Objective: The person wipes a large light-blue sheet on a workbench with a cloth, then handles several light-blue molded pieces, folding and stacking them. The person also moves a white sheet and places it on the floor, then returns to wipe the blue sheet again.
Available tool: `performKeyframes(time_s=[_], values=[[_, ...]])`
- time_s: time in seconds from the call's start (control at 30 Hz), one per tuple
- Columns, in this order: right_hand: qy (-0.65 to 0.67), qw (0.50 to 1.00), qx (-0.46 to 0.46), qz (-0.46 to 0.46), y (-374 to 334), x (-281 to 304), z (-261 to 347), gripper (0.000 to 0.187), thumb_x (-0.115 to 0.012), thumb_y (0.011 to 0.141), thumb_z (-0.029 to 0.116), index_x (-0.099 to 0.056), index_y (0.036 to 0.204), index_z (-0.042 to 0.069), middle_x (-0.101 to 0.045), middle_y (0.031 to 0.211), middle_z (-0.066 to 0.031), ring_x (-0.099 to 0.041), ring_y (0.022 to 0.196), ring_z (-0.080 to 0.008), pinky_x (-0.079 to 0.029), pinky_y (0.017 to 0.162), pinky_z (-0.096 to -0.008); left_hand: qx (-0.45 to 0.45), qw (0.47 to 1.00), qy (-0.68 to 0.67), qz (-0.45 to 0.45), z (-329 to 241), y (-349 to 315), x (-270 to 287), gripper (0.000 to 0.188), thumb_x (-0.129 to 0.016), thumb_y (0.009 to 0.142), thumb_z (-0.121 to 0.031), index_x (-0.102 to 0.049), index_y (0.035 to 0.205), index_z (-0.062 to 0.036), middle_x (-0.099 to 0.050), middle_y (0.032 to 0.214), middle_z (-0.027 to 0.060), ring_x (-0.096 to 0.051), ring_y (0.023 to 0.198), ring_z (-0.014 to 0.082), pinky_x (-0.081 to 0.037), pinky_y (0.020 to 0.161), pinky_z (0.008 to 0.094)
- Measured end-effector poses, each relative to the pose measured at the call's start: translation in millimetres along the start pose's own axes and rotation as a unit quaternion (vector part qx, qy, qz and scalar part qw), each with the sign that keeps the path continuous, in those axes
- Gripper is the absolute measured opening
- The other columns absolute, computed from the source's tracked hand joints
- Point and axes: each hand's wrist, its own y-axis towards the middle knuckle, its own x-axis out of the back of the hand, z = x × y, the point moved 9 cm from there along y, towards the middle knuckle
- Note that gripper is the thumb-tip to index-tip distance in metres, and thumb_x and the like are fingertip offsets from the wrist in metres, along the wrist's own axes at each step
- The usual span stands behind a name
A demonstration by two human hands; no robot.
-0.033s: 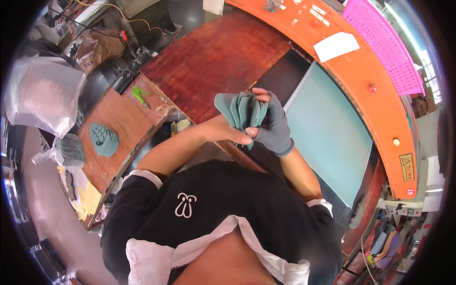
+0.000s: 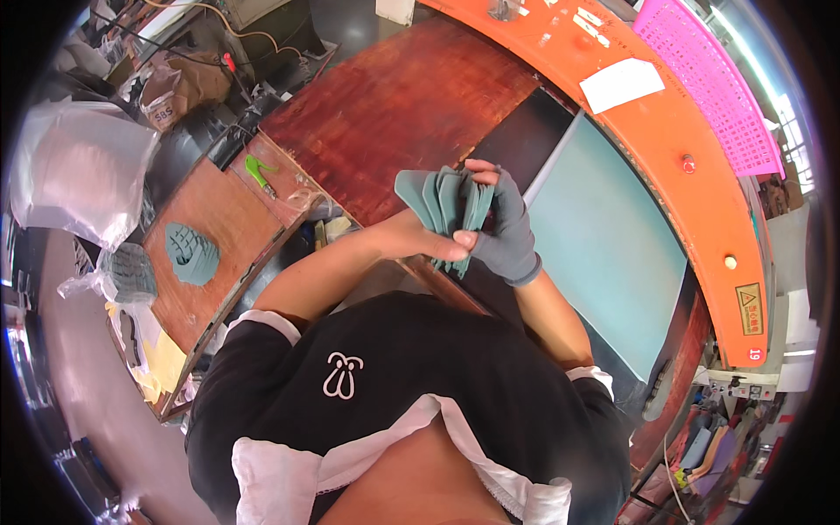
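In front of my chest I hold a fanned stack of thin grey-green cut sheet pieces (image 2: 442,201) between both hands. My left hand (image 2: 418,236), bare, is closed round the lower left of the stack, its thumb across the near edges. My right hand (image 2: 507,223) wears a grey glove with bare fingertips and grips the right side of the stack. Several pieces spread apart to the left, while those at the right lie close together. The palm side of my left hand is hidden behind the pieces.
A grey-green pile of cut pieces (image 2: 192,255) sits on the wooden side table (image 2: 219,201), near a green air gun (image 2: 259,175). Right of my hands lies a pale blue-green sheet (image 2: 604,236). Beyond it curve an orange machine beam (image 2: 652,131) and a pink basket (image 2: 713,92).
The pieces in my hands have shifted slightly, with a few leaves fanned differently. My left thumb sits a touch farther right.
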Motion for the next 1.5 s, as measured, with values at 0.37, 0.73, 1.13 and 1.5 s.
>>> performKeyframes(time_s=[0.37, 0.73, 1.13, 1.5], values=[[-0.085, 0.996, 0.006, -0.001, 3.2, 2.2, -2.0, 0.062, -0.076, 0.065, 0.021, -0.05, 0.118, 0.001, -0.048, 0.124, -0.0162, -0.049, 0.112, -0.0248, -0.039, 0.092, -0.0367, -0.077, 0.964, 0.204, -0.151, -17.6, -3.7, 8.0, 0.067, -0.078, 0.061, -0.011, -0.045, 0.118, -0.0017, -0.053, 0.105, 0.0071, -0.052, 0.099, 0.0169, -0.043, 0.087, 0.0338], [-0.023, 0.997, 0.067, 0.013, 1.6, -11.4, 3.0, 0.043, -0.072, 0.07, 0.016, -0.052, 0.105, 0.003, -0.056, 0.102, -0.0116, -0.053, 0.099, -0.024, -0.042, 0.085, -0.0358, -0.035, 0.99, 0.116, -0.074, -1.9, -5.5, 0.8, 0.06, -0.08, 0.06, -0.018, -0.05, 0.109, 0.0005, -0.051, 0.101, 0.0068, -0.051, 0.094, 0.0176, -0.042, 0.083, 0.0341], [-0.142, 0.981, 0.107, 0.08, 4.0, -31.6, 4.6, 0.069, -0.078, 0.062, 0.021, -0.048, 0.122, 0.003, -0.053, 0.113, -0.0123, -0.051, 0.108, -0.0245, -0.04, 0.092, -0.0365, 0.069, 0.952, 0.274, -0.119, 29.5, -23.5, 15.1, 0.062, -0.08, 0.063, -0.031, -0.053, 0.111, -0.0017, -0.059, 0.109, 0.0092, -0.057, 0.094, 0.0211, -0.044, 0.085, 0.0355], [-0.006, 0.995, 0.08, 0.057, 0.6, -19.8, -2.7, 0.049, -0.071, 0.064, 0.007, -0.05, 0.108, 0.007, -0.054, 0.108, -0.0131, -0.051, 0.105, -0.031, -0.042, 0.089, -0.0392, 0.143, 0.989, 0.021, -0.029, 47.6, -29.5, 25.2, 0.061, -0.061, 0.076, -0.055, -0.061, 0.099, 0.0015, -0.059, 0.088, 0.0049, -0.052, 0.082, 0.0119, -0.041, 0.067, 0.0261]])
